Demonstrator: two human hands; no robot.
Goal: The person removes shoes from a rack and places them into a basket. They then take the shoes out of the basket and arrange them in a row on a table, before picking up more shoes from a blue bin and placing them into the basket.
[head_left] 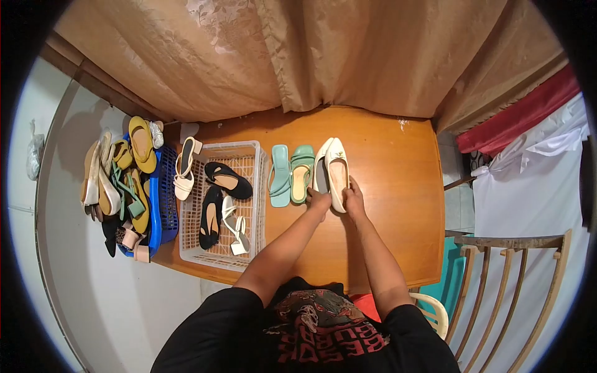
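Note:
Two white flat shoes (337,168) lie side by side on the wooden table, toes pointing away from me. My left hand (319,200) grips the heel of the left white shoe. At the heel of the right one, my right hand (354,199) has its fingers closed on the outer side. Just left of them are a green sandal with a pale insole (300,174) and a blue-green sandal (280,175), also side by side. Neither hand touches these sandals.
A white plastic crate (262,211) holds black flats and a white heeled sandal. Another white heeled sandal (184,169) rests at its left edge. A blue basket (166,199) at far left is heaped with shoes. A wooden rack (497,242) stands right of the table (398,186).

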